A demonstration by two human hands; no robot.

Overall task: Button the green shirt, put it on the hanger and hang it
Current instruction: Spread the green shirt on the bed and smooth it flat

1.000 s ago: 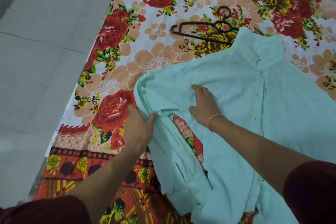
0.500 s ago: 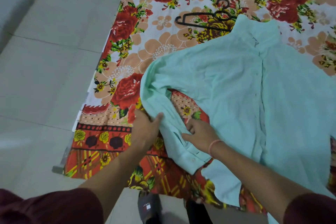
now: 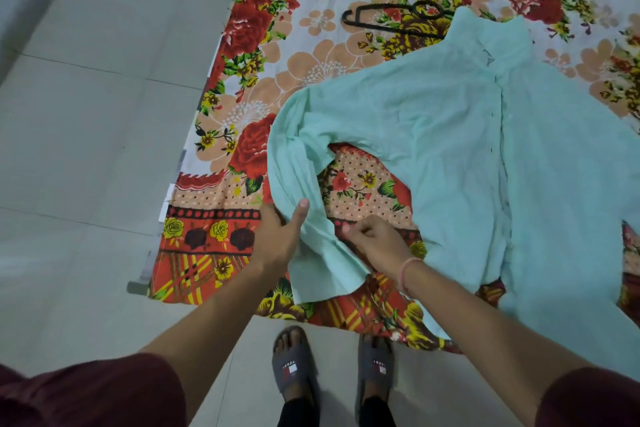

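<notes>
My left hand [image 3: 280, 236] and right hand [image 3: 372, 239] both pinch the sleeve cuff of the green shirt [image 3: 450, 149], which lies front-up near the bed's [image 3: 207, 246] foot edge, below the hanger [image 3: 391, 15]; it looks light and limp, so I judge seams and collar the surest grips.

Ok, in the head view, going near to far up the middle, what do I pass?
slippers → right hand pinching the sleeve cuff → bare patch of floral bedsheet inside the sleeve's bend → green shirt → black hanger
</notes>
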